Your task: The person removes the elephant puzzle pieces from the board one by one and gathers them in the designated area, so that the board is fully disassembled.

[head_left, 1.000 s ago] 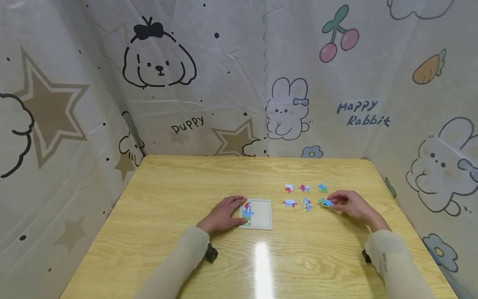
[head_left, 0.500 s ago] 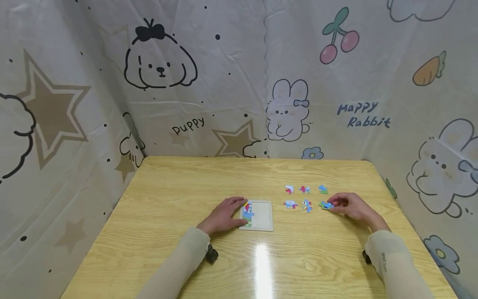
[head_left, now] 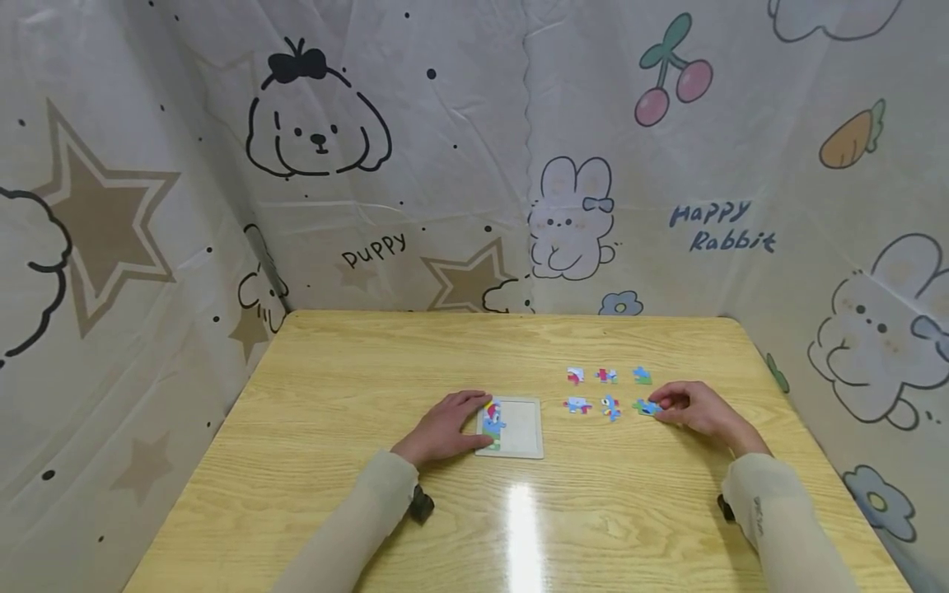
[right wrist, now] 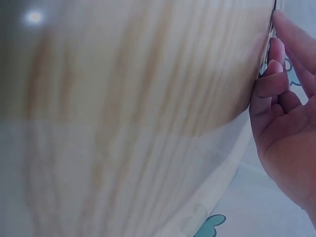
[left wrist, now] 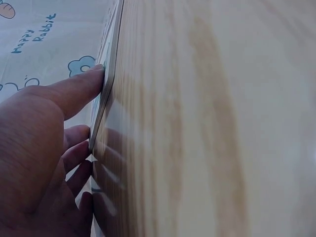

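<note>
In the head view, my left hand (head_left: 445, 426) rests at the left side of a light square puzzle tray (head_left: 526, 453). Its thumb lies straight over the near left corner and its fingers touch the far left one, as the left wrist view partly shows. Joined pieces with a blue figure in a red cap (head_left: 492, 420) fill the tray's left strip. Farther right, my right hand (head_left: 693, 405) pinches the right end of a blue-and-green jigsaw piece (head_left: 647, 407) at the tabletop. That piece is hidden behind the fingers in the right wrist view.
Several loose jigsaw pieces lie in two rows right of the tray, among them a white-and-red piece (head_left: 575, 375), a blue-and-green one (head_left: 642, 376) and a blue one with an eye (head_left: 610, 407). Patterned curtains (head_left: 400, 165) stand behind and beside the wooden table (head_left: 356, 354).
The pinched jigsaw piece, tilted a second ago, now looks flatter on the table. My right hand has barely shifted, and the left hand keeps its place at the tray.
</note>
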{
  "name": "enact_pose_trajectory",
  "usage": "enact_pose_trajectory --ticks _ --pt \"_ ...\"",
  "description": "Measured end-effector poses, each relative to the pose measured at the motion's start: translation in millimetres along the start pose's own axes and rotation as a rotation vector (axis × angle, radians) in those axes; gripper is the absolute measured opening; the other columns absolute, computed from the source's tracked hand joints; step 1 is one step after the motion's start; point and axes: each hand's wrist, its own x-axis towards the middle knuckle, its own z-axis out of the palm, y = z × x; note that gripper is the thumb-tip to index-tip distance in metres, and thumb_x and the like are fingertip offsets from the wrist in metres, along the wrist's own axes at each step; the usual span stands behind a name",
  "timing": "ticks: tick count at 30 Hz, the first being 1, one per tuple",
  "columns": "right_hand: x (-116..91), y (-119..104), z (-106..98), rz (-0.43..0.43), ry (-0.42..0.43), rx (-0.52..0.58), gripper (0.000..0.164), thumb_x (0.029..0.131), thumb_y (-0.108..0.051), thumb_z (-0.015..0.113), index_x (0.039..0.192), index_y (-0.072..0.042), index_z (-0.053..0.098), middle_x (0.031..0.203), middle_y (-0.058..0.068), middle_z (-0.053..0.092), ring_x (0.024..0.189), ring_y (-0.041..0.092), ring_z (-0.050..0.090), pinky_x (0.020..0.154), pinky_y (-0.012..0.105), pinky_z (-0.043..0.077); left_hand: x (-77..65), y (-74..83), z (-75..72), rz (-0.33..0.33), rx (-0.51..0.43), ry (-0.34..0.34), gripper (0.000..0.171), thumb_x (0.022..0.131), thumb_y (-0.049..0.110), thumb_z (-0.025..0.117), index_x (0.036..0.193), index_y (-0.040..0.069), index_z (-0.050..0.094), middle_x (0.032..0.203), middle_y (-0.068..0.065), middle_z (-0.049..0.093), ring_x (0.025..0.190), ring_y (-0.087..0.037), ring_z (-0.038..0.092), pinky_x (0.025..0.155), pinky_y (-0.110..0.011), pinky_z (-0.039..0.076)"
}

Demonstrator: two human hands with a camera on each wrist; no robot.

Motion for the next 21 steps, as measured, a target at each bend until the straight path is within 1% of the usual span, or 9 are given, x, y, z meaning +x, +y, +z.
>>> enact_pose_trajectory --ticks 8,14,17,21 --pt "0.3 -0.1 1.1 0.013 0.003 -0.011 0.029 0.094 -0.011 0.077 0.12 0.001 0.07 0.104 0.011 0.066 0.089 0.02 0.054 0.073 0.022 0.045 0.8 0.7 1.1 -0.006 -0.015 0.009 0.077 0.096 0.055 0.068 0.16 0.023 0.041 0.164 -0.002 0.039 0.153 -0.031 0.034 0.123 -0.057 0.029" --pt "-0.9 -0.9 0.7 0.006 0.004 0.002 0.033 0.093 -0.01 0.077 0.122 0.003 0.069 0.104 0.012 0.066 0.088 0.02 0.053 0.071 0.023 0.045 3.3 -3.8 4.6 -0.006 -0.049 0.019 0.079 0.095 0.054 0.07 0.161 0.024 0.039 0.164 -0.002 0.039 0.154 -0.029 0.034 0.125 -0.055 0.028" --pt "-0.4 -1.2 0.8 0.002 0.006 0.012 0.035 0.092 -0.01 0.079 0.122 0.004 0.069 0.104 0.012 0.066 0.087 0.02 0.052 0.069 0.023 0.045 2.5 -5.3 5.2 -0.008 -0.104 0.026 0.079 0.095 0.053 0.071 0.16 0.023 0.038 0.164 -0.003 0.04 0.154 -0.029 0.034 0.125 -0.054 0.028" --pt "0.3 -1.9 0.7 0.002 0.01 0.011 0.039 0.09 -0.012 0.081 0.123 0.003 0.069 0.104 0.013 0.066 0.087 0.02 0.052 0.07 0.023 0.045 -0.3 -3.1 2.1 -0.02 -0.214 0.05 0.076 0.096 0.047 0.071 0.159 0.02 0.04 0.163 -0.006 0.042 0.153 -0.033 0.034 0.124 -0.056 0.029"
